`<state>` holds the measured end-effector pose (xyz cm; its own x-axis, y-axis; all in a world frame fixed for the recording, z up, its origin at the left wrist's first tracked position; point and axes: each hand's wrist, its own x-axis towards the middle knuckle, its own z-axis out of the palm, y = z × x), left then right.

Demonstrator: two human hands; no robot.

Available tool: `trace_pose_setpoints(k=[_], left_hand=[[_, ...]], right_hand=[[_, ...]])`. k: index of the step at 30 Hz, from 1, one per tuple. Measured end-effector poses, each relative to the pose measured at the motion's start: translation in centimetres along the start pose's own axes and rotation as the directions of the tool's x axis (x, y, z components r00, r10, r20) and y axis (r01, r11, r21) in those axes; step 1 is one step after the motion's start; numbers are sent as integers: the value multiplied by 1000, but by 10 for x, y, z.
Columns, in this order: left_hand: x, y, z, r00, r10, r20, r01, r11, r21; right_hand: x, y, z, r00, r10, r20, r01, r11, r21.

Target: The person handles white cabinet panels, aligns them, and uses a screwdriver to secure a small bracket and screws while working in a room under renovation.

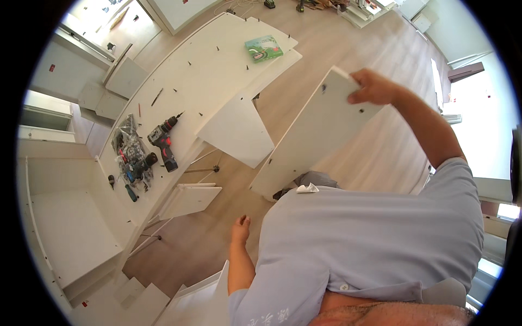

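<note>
My right hand grips the top corner of a long white board that stands tilted on the wooden floor in front of me, with small holes near its upper edge. My left hand hangs low beside my body with the fingers curled in; I cannot see whether anything small is inside them. It touches no board. A smaller white panel leans just left of the long board.
On the left, a large white panel serves as a worktop. It carries a red-and-black cordless drill, a bag of fittings, a screwdriver, scattered screws and a green booklet. An open white cabinet body lies at the far left.
</note>
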<state>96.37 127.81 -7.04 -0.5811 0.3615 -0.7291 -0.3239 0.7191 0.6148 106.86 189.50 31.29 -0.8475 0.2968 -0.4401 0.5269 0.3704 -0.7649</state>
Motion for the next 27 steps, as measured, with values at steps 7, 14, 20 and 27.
trace_pose_setpoints(k=[7, 14, 20, 27], left_hand=[[-60, -64, -7, 976, -159, -148, 109, 948, -298], [-140, -133, -25, 846, -479, -235, 356, 835, -420], [-111, -66, -36, 919, -289, -268, 234, 947, -219], [-12, 117, -74, 922, 269, -278, -205, 949, 238]], right_hand=[[42, 57, 92, 973, 116, -200, -174, 938, -300], [84, 117, 105, 936, 101, -337, -261, 840, -475], [110, 140, 124, 930, 87, -357, -290, 769, -570], [115, 163, 128, 919, 171, -355, -341, 797, -498]])
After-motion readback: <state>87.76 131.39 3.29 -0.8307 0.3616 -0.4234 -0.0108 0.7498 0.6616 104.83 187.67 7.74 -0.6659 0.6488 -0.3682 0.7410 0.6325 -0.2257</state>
